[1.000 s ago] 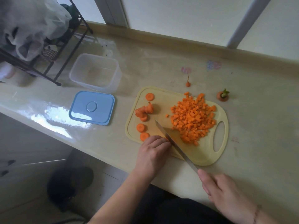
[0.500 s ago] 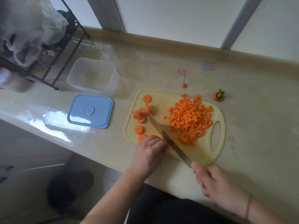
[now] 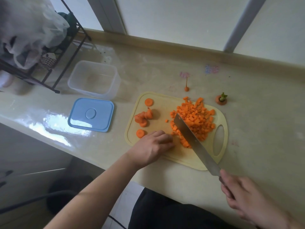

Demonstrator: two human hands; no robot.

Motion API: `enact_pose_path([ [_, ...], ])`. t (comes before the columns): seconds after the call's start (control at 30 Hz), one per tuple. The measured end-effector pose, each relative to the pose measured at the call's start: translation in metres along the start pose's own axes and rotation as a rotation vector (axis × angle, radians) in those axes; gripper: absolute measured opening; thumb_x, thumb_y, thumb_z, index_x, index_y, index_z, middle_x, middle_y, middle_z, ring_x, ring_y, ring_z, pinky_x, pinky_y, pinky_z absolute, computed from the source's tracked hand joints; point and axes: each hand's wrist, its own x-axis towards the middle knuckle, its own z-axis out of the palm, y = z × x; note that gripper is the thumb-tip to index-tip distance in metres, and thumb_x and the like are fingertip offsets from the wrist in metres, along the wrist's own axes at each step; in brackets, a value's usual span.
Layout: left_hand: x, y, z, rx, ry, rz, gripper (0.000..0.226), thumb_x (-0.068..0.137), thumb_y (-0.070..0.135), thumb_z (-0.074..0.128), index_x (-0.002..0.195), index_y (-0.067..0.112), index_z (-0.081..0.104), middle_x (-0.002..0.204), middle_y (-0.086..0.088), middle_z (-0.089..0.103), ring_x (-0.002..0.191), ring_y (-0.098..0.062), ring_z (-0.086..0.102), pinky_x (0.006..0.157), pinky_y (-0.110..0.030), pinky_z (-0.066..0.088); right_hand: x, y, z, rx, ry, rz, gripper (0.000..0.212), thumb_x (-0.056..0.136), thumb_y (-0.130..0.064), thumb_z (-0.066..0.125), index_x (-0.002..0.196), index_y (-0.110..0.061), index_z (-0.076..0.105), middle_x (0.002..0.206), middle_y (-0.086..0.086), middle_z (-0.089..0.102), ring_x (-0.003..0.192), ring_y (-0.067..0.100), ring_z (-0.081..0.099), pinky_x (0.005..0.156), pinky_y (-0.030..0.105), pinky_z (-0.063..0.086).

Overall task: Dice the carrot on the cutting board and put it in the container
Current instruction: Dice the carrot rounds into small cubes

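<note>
The pale yellow plastic cutting board (image 3: 184, 160) lies on the glossy beige counter (image 3: 257, 129), its handle cut-out at the person's right. The carrot is in two groups on it. A heap of small orange carrot cubes (image 3: 194, 119) covers the right half. Uncut orange carrot rounds (image 3: 143, 116) sit on the left half — a short leaning stack, with single rounds beyond and nearer.

The left hand (image 3: 153, 146) rests on the near left part of the board, fingers curled down over something; what it covers cannot be made out. The right hand (image 3: 244, 195) is closed round the handle of the long steel kitchen knife (image 3: 193, 139), off the board's near right corner.

Governing relation: the blade's long axis runs diagonally from the right hand up and leftward. Its tip reaches the left edge of the cube heap, and its flat side lies against that heap. The uncut rounds lie to the left of the blade, just beyond the left hand, which is the nearer hand to them.

Judgement: dicing is well advanced but not finished.

The clear rectangular plastic container (image 3: 115, 76) stands open and holds no carrot, on the counter beyond and left of the board. Its blue lid (image 3: 77, 116) lies flat just in front of it. The transfer will therefore run leftward and away from the person.
</note>
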Motion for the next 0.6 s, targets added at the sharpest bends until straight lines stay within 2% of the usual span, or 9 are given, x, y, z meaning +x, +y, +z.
enact_pose_path([
  [0.07, -0.007, 0.002, 0.0, 0.0, 0.051, -0.086, 0.03, 0.1, 0.008, 0.044, 0.113, 0.0, 0.07, 0.113, -0.017, 0.064, 0.091, -0.033, 0.059, 0.075, -0.038, 0.052, 0.001, -0.003, 0.004, -0.011, -0.024, -0.007, 0.07, 0.077, -0.074, 0.036, 0.066, -0.004, 0.035, 0.052, 0.005, 0.025, 0.039, 0.014, 0.02, 0.04, 0.016, 0.018],
  [0.17, -0.006, 0.011, 0.003, 0.011, 0.094, -0.207, 0.025, 0.094, 0.004, 0.052, 0.11, 0.001, 0.071, 0.108, -0.015, 0.062, 0.088, -0.031, 0.058, 0.071, -0.039, 0.053, 0.003, -0.006, 0.011, -0.045, -0.035, -0.029, 0.068, 0.077, -0.075, 0.028, 0.064, -0.008, 0.036, 0.051, 0.003, 0.028, 0.039, 0.015, 0.022, 0.038, 0.018, 0.02],
  [0.23, 0.0, 0.017, 0.005, -0.011, 0.111, -0.268, 0.017, 0.093, 0.005, 0.06, 0.105, 0.001, 0.071, 0.105, -0.014, 0.061, 0.086, -0.03, 0.059, 0.068, -0.041, 0.054, 0.004, -0.008, 0.014, -0.053, -0.041, -0.02, 0.062, 0.077, -0.071, 0.034, 0.064, -0.011, 0.037, 0.051, 0.002, 0.028, 0.039, 0.013, 0.023, 0.038, 0.018, 0.021],
  [0.33, 0.003, 0.023, 0.004, -0.051, 0.156, -0.338, 0.021, 0.098, 0.017, 0.057, 0.101, 0.003, 0.072, 0.101, -0.012, 0.062, 0.084, -0.029, 0.059, 0.069, -0.041, 0.054, 0.006, -0.009, 0.015, -0.089, -0.04, -0.026, 0.056, 0.077, -0.068, 0.037, 0.062, -0.014, 0.038, 0.047, -0.002, 0.031, 0.038, 0.011, 0.025, 0.037, 0.018, 0.022],
  [0.47, 0.001, 0.028, 0.006, -0.096, 0.194, -0.367, 0.022, 0.097, 0.018, 0.059, 0.106, 0.005, 0.072, 0.103, -0.012, 0.062, 0.088, -0.028, 0.058, 0.074, -0.037, 0.051, 0.008, -0.007, 0.016, -0.128, -0.016, -0.037, 0.058, 0.076, -0.072, 0.036, 0.06, -0.016, 0.039, 0.044, -0.006, 0.033, 0.038, 0.009, 0.029, 0.038, 0.015, 0.026],
  [0.6, 0.005, 0.03, 0.009, -0.085, 0.176, -0.386, 0.02, 0.097, 0.021, 0.059, 0.1, 0.007, 0.073, 0.099, -0.01, 0.061, 0.086, -0.026, 0.058, 0.073, -0.036, 0.051, 0.008, -0.007, 0.016, -0.105, 0.01, -0.042, 0.066, 0.072, -0.082, 0.035, 0.058, -0.018, 0.039, 0.045, -0.005, 0.032, 0.038, 0.009, 0.028, 0.037, 0.015, 0.025],
])
